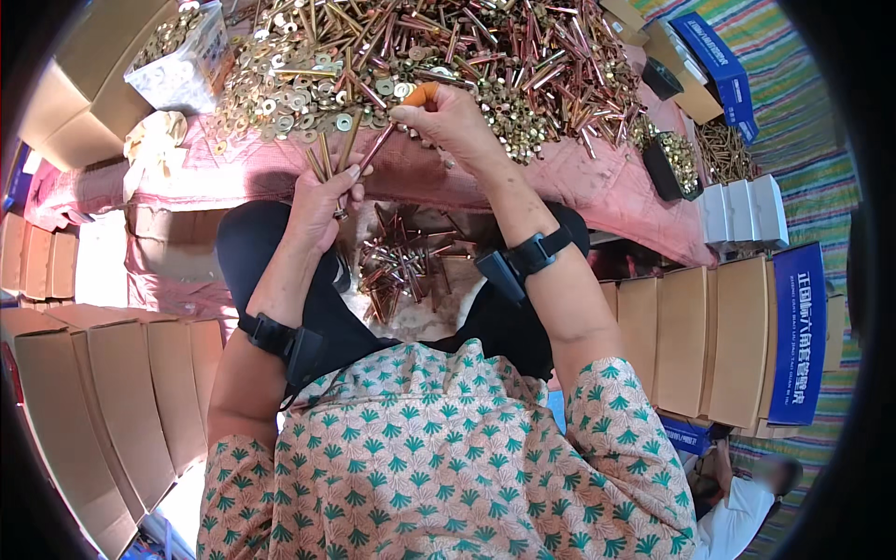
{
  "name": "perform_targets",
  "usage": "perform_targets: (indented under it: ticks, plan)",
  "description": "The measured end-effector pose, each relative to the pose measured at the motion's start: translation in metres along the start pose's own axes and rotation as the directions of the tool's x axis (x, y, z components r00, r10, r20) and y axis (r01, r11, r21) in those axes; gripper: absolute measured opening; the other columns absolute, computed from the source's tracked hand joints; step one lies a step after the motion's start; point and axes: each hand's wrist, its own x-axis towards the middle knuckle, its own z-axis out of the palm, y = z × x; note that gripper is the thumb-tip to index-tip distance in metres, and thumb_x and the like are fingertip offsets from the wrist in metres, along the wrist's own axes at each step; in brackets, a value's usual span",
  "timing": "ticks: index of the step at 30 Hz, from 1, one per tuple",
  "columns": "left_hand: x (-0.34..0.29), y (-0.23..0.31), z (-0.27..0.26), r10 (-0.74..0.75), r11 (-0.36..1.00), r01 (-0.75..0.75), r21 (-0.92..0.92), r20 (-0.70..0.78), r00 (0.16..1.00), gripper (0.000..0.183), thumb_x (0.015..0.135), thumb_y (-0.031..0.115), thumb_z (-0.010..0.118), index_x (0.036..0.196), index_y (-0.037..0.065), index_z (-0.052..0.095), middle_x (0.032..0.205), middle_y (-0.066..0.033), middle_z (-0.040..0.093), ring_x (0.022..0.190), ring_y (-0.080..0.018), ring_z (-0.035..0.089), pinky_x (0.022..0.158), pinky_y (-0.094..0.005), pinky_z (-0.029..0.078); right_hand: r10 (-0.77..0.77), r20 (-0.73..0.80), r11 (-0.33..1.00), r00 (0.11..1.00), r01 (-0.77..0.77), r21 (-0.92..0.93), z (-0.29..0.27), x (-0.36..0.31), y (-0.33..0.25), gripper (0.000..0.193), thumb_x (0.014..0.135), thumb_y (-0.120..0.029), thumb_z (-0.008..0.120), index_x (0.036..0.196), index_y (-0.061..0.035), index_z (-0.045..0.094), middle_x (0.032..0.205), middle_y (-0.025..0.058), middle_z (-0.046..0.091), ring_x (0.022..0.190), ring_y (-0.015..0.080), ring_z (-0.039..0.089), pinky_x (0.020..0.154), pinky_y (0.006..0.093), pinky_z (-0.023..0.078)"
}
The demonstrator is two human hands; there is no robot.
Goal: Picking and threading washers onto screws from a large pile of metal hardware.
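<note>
My left hand (pixel 322 194) is closed round several long, gold-coloured metal bolts (pixel 326 155), which fan upward from its fingers. Another bolt, reddish and slanting (pixel 377 147), runs from its fingertips up to my right hand (pixel 450 123). There the thumb and forefinger pinch its upper end; an orange cover wraps the forefinger. Whether a small part sits between those fingers is hidden. Just beyond both hands, flat washers (pixel 291 105) lie heaped on the pink cloth. A big pile of bolts (pixel 551 47) spreads behind, with small nuts (pixel 525 142) right of my right hand.
More bolts (pixel 411 266) lie heaped between my knees. A clear tub (pixel 191 79) of washers stands far left. Black trays (pixel 665 173) sit on the right of the pink cloth (pixel 597 187). Cardboard boxes (pixel 121 392) flank both sides. Another person (pixel 737 513) is at lower right.
</note>
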Motion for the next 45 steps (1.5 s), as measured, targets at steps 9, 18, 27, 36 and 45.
perform_targets:
  ticks: [9,18,27,36,45]
  plan:
    - [0.002,0.000,-0.004,-0.058,0.998,0.058,-0.019,-0.004,0.998,0.019,0.088,0.005,0.062,0.107,0.001,0.058,0.091,-0.0102,0.067,0.061,-0.0110,0.058,0.052,-0.0236,0.047,-0.126,-0.023,0.989,0.992,0.124,-0.078,0.009,0.003,0.002,0.025,0.084,-0.014,0.071,0.105,-0.0037,0.065,0.075,-0.0045,0.057,0.063,0.0028,0.048,0.054,0.0176,0.039]
    - [-0.007,0.000,-0.001,-0.030,0.999,0.030,-0.026,-0.013,0.999,0.022,0.087,0.005,0.064,0.109,0.003,0.059,0.092,-0.0092,0.067,0.061,-0.0100,0.057,0.054,-0.0234,0.047,-0.087,-0.016,0.987,0.996,0.088,0.133,0.012,-0.016,-0.007,0.015,0.086,-0.015,0.069,0.097,-0.0045,0.066,0.072,-0.0051,0.057,0.059,0.0010,0.045,0.049,0.0165,0.035]
    - [-0.012,0.008,-0.003,-0.052,0.999,0.052,-0.015,0.010,0.999,0.020,0.088,0.005,0.062,0.107,0.000,0.059,0.091,-0.0110,0.067,0.061,-0.0104,0.057,0.052,-0.0227,0.046,-0.207,0.025,0.977,0.978,0.206,0.053,0.016,-0.013,-0.006,0.016,0.085,-0.019,0.071,0.090,-0.0052,0.067,0.069,-0.0058,0.057,0.057,0.0024,0.047,0.050,0.0188,0.038]
    - [-0.017,0.018,0.003,-0.151,0.930,0.114,0.350,0.080,0.985,0.020,0.094,0.013,0.057,0.107,0.000,0.065,0.070,0.0012,0.060,0.052,-0.0050,0.050,0.047,-0.0181,0.036,-0.318,-0.220,0.839,0.922,0.165,-0.519,-0.004,0.021,0.000,0.032,0.083,-0.030,0.069,0.088,0.0016,0.069,0.070,0.0137,0.066,0.063,0.0207,0.063,0.062,0.0332,0.049]
    - [0.001,0.002,-0.003,-0.130,0.992,0.129,-0.014,-0.073,0.989,0.022,0.098,0.025,0.053,0.109,0.006,0.058,0.060,0.0080,0.032,0.047,-0.0045,0.030,0.043,-0.0221,0.027,-0.614,0.026,0.324,0.789,0.283,-0.903,0.018,0.065,0.025,0.011,0.081,-0.007,0.058,0.083,-0.0034,0.068,0.082,0.0148,0.062,0.073,0.0324,0.065,0.067,0.0435,0.052]
